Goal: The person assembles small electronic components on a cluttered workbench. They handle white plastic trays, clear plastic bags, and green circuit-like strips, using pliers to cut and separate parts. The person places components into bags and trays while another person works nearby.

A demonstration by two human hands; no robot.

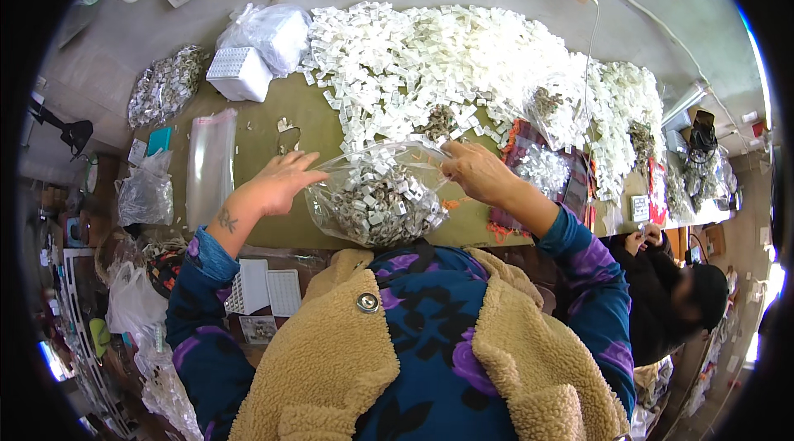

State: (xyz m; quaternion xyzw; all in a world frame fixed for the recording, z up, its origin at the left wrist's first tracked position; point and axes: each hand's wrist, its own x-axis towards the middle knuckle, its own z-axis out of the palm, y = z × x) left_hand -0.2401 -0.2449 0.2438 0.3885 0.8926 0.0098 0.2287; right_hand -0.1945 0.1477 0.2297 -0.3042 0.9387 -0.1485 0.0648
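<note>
The clear bag (376, 197) of small white pieces hangs above the desk (273, 114). The right hand (475, 170) pinches its rim; the left hand (277, 183), fingers loose, touches its side. Keep the mouth high, support underneath.

Showing are 2 hands (277, 185) (475, 172), 1 filled clear bag (376, 197) between them, 1 white box (240, 73), 1 flat empty sleeve (209, 164), and 1 uncountable heap of white pieces (463, 57).

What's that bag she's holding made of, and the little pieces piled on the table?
The bag looks like thin clear plastic film: glossy, creased, its contents showing through. The small pieces look like white moulded plastic, matte and uniform, though too small to be sure.
</note>
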